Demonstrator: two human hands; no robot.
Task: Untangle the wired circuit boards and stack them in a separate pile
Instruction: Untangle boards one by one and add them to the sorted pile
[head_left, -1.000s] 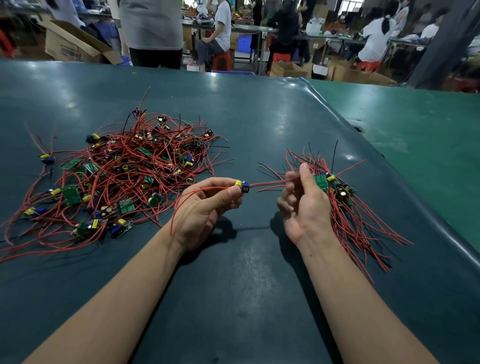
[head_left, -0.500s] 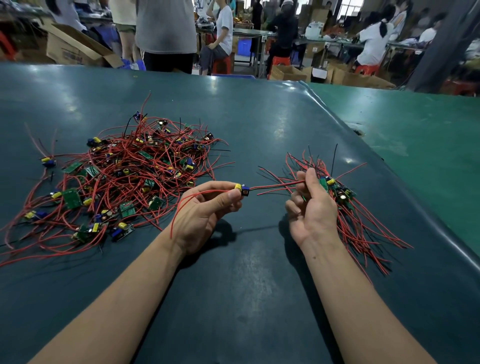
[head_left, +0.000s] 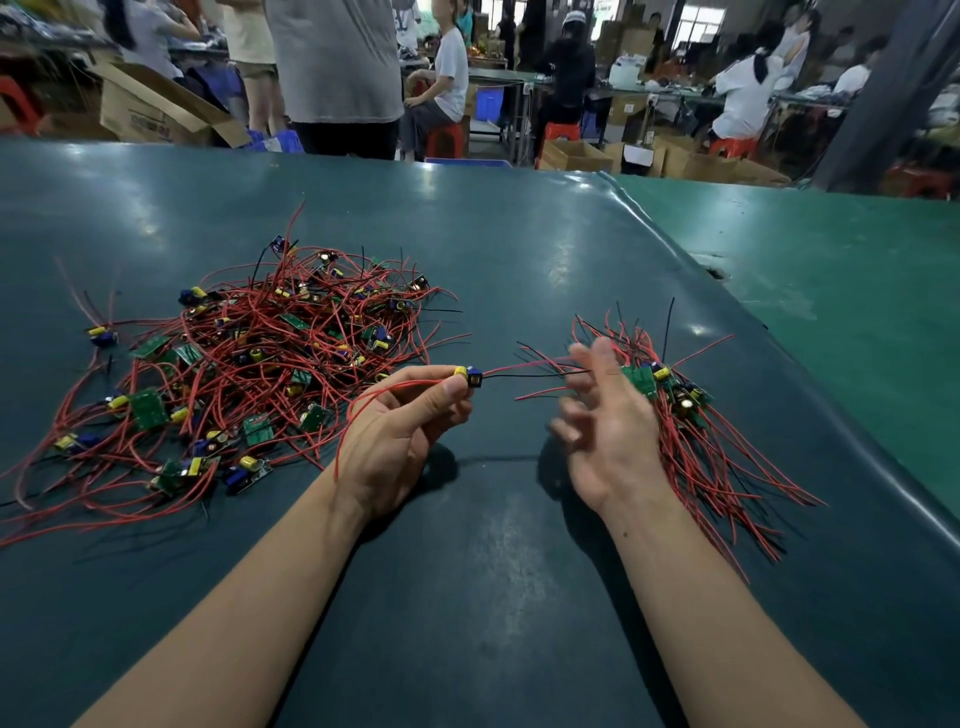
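While two bare forearms reach in from the bottom edge, the left hand (head_left: 400, 431) pinches one small circuit board (head_left: 470, 375) between thumb and curled fingers, holding it above a dark green table (head_left: 493, 571). That board shows a yellow part and a blue part; a red wire loops down past the wrist, and thin red and black leads run rightward toward the other hand. The right hand (head_left: 605, 431) is blurred, its fingers spread and relaxed, gripping nothing; the lead tips end just at its fingers, and whether they touch cannot be told.

Two heaps of wired boards lie on the table. On the left, the tangled pile (head_left: 249, 374) is a wide knot of red wires with many small green boards, too many and too overlapped to count. On the right, just behind the right hand, the sorted pile (head_left: 691, 431) is smaller, its red wires lying roughly parallel and fanning toward the near right; a few green boards cluster at its top.

Beyond the table, several people stand or sit on red stools among cardboard boxes (head_left: 156, 111).
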